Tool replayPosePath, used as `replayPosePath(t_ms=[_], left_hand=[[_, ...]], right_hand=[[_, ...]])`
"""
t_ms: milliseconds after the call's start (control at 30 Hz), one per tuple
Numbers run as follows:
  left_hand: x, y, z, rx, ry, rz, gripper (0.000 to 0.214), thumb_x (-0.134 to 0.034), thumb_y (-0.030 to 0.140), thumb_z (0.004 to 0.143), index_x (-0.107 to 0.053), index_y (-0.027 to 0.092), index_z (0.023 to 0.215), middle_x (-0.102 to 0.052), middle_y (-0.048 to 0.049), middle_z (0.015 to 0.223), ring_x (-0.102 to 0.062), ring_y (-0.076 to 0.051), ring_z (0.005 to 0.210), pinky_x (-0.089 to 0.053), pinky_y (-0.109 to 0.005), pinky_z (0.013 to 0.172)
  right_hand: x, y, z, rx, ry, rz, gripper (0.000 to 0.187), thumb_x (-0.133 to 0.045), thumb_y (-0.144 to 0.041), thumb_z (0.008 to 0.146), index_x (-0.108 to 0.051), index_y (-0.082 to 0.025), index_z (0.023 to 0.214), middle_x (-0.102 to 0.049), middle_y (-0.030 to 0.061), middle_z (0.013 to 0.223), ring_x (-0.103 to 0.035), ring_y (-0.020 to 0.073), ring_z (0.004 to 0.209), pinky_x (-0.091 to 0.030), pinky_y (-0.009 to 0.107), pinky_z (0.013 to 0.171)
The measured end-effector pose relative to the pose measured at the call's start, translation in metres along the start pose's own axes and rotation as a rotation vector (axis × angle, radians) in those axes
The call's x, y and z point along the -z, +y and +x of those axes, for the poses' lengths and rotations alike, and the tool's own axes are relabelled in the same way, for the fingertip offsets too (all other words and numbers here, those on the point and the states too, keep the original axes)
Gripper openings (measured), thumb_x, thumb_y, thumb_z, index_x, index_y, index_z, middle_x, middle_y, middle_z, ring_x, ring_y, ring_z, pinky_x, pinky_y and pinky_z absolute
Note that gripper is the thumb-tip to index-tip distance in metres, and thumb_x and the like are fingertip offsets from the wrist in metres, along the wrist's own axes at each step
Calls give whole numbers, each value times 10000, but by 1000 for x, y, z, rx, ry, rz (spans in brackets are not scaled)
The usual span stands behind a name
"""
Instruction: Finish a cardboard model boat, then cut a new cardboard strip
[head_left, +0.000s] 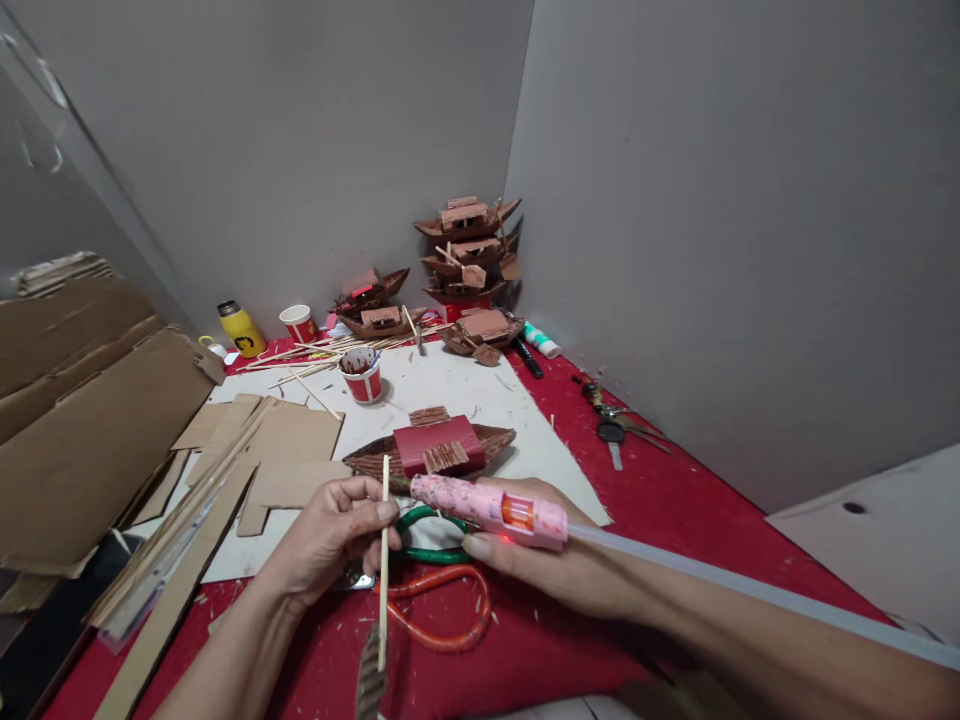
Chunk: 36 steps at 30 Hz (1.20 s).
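Observation:
Between the thumb and fingers of my left hand (349, 525) is a thin wooden stick (385, 570), held almost upright. A small piece of corrugated cardboard (369, 680) is at its lower end. My right hand (540, 570) is wrapped round a pink hot glue gun (487, 503), its nozzle pointing left towards the stick. A long translucent glue stick (720, 570) runs out of the gun's back. Beyond the hands sits a brown cardboard model boat (352, 460) with a red roof (427, 440). Scissors with an orange and a green handle (480, 610) lie beneath my hands, partly hidden.
Cardboard pieces (300, 440) and strips lie at left, beside large folded cardboard (112, 440). A paint-stained paper cup (361, 375) stands behind the boat. Finished-looking boats (469, 250) are stacked in the corner. Keys (611, 432) lie at right, and a yellow bottle (241, 330) stands back left.

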<state>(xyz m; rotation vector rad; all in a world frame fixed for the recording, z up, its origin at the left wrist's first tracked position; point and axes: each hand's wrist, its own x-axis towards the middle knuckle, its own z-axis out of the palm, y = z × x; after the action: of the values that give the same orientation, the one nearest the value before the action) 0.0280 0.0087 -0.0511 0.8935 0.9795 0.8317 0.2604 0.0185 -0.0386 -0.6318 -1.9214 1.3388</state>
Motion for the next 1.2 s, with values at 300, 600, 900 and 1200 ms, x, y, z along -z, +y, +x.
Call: replayPosePath(t_ms=[300,600,900,1200], left_hand=[[1,-5,-1,17,-32,-15,254,-742,344,712,-624,119,697,-664,-37,570,-497,-60,363,-380,-164,388],[2,-7,-2,9,-65,-29,224,-726,320,737,-682,124,837,-675,-36,602,-522,-62,381,-410,-159,398],[4,-7,-3,-16,-114,-50,290,-719,240,748,-679,139,1017,-703,-60,682,-575,-81,433,-445,-169,439],[4,-5,-2,-23,-47,-67,214,-742,253,722,-722,126,893,-687,-46,651,-554,-68,422,-429,-160,425]], right_hand=[[-2,6,0,-86,-73,-48,376,-567,-312,869,-604,-163,1212,-674,70,1065,-608,239,1053,-474,363,954],[-1,9,0,-82,-39,-59,321,-543,-298,881,-625,-184,1170,-680,47,1055,-638,205,949,-511,305,850],[-2,7,1,-87,-12,-61,312,-550,-308,879,-631,-163,1144,-687,42,1039,-644,188,892,-521,267,791],[-1,7,0,-40,-75,-98,378,-530,-305,897,-575,-213,1261,-648,38,1179,-612,203,1049,-484,310,922]])
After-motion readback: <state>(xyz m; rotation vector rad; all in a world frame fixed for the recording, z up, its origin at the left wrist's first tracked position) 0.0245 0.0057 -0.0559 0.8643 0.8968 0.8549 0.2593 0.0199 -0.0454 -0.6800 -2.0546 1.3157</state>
